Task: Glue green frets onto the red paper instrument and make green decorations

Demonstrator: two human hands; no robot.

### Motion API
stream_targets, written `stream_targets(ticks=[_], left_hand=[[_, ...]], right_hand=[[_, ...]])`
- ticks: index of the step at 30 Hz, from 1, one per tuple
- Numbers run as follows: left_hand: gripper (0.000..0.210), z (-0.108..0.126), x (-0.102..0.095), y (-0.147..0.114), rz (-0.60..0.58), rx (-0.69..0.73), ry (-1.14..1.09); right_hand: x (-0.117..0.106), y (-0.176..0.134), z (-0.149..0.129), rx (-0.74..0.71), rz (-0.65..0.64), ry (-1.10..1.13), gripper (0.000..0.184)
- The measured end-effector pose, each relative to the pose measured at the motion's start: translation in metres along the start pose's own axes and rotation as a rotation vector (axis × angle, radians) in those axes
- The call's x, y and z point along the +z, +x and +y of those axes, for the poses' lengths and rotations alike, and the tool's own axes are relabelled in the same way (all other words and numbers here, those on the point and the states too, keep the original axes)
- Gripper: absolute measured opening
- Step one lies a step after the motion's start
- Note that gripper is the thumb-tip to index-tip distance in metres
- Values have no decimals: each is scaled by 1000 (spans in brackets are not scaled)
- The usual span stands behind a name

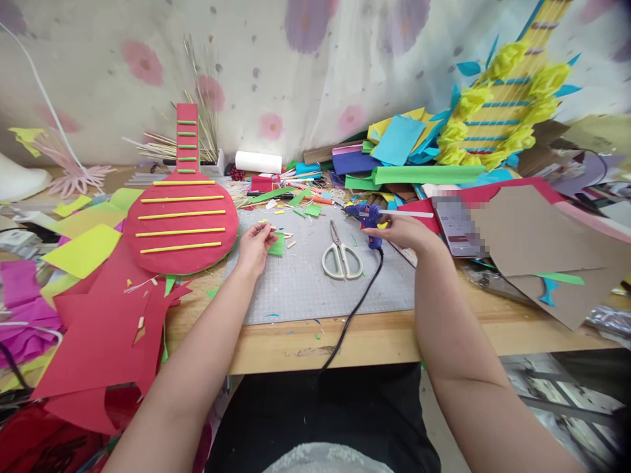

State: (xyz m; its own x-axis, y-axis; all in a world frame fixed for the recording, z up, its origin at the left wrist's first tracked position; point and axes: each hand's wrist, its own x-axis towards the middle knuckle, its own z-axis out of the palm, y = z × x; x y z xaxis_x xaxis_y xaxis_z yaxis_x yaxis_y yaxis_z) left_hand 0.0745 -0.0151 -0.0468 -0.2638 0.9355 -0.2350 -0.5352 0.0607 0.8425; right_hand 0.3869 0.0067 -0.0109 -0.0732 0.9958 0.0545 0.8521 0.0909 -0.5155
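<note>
the glue gun (373, 217) is over the far right of the mat (296, 299), gripped by the right hand (401, 232); left, the left hand (254, 248) pinches a tiny bit (263, 222), perhaps yellow. the cord (351, 316), passing near the scissors (337, 241), could snag and jerk the gun.

Left arm (207, 335), one, bare: I see it reach forward from lower left. Left hand (254, 249), one: thumb and fingertips pinched together. Right arm (448, 315), one, bare: reaching forward, wrist bent inward on my feed. Right hand (407, 232), one: fingers curled in a grip, well apart from the left.
</note>
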Motion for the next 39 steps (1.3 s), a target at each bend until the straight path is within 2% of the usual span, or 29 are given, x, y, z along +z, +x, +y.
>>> stream_targets(ticks=[3, 5, 7, 9, 11, 14, 17, 20, 26, 39], left_hand=[[8, 1, -1, -1, -12, 21, 24], [11, 3, -1, -2, -14, 27, 40], [12, 5, -2, -2, -27, 28, 56], [12, 7, -3, -2, -55, 10, 89], [14, 8, -5, -2, -96, -31, 147], [15, 10, -8, -1, -173, -91, 238], [14, 12, -10, -2, -238, -132, 284], [12, 12, -10, -3, -259, -174, 309], [13, 11, -8, -4, -293, -228, 345], [15, 7, -10, -1, -328, -227, 353]], right_hand=[[29, 10, -3, 133, 1, -36, 42], [45, 14, -6, 210, 97, 19, 43], [53, 14, -8, 253, 225, 165, 45], [55, 10, -12, 232, 300, 422, 47], [52, 3, -19, 138, 252, 711, 48], [51, -10, -37, -21, 0, 942, 44], [58, -19, -55, -71, -199, 889, 42], [70, -21, -62, -86, -279, 803, 42], [84, -15, -56, -91, -283, 749, 43], [83, -18, -62, -29, -292, 660, 47]])
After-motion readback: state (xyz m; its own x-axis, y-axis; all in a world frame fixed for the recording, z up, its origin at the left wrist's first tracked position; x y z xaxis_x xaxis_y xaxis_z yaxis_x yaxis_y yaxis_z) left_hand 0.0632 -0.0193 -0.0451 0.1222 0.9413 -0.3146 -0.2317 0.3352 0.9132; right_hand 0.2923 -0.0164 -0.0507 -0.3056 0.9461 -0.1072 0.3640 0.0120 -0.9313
